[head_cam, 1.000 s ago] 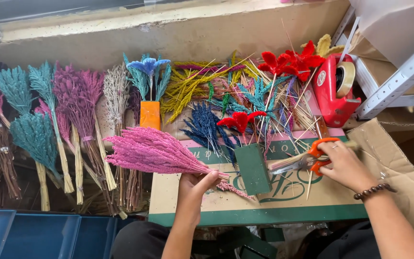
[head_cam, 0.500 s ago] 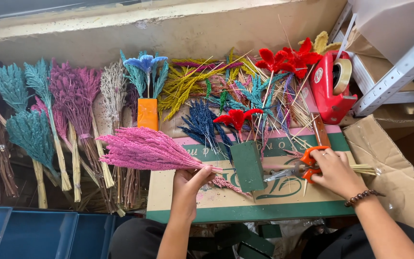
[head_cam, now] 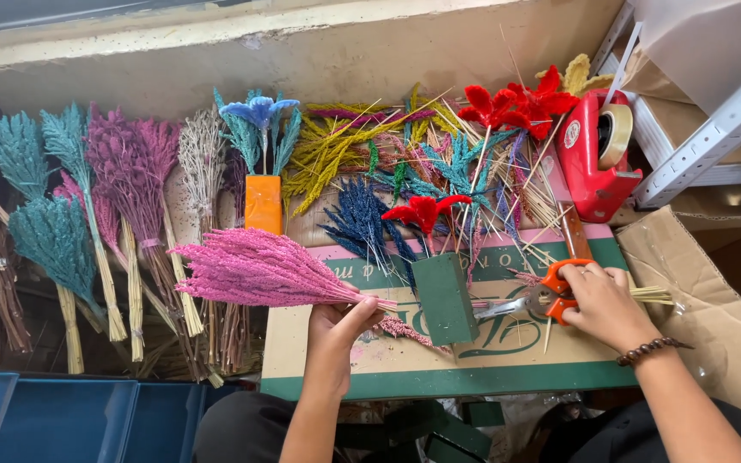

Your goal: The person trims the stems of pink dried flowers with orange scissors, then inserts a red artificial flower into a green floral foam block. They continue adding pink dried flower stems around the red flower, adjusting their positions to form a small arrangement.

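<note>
My left hand (head_cam: pixel 336 330) grips the stems of a pink dried flower bunch (head_cam: pixel 255 270), whose plumes point left over the flat cardboard box (head_cam: pixel 490 351). My right hand (head_cam: pixel 602 300) is closed around orange-handled scissors (head_cam: pixel 538 296), blades pointing left toward a dark green foam block (head_cam: pixel 443 296) standing on the box. A red dried flower (head_cam: pixel 422 210) rises just behind the block. A loose pink sprig (head_cam: pixel 400 327) lies beside my left hand.
Bunches of teal, purple and beige dried plumes (head_cam: pixel 87 223) lie at left. A heap of yellow, blue and red stems (head_cam: pixel 422 154) fills the back. An orange holder (head_cam: pixel 263 201) holds blue flowers. A red tape dispenser (head_cam: pixel 598 154) sits right, blue bins (head_cam: pixel 62 416) bottom left.
My right hand with the scissors has shifted slightly left and down toward the foam block. The left hand keeps hold of the pink bunch, barely moved.
</note>
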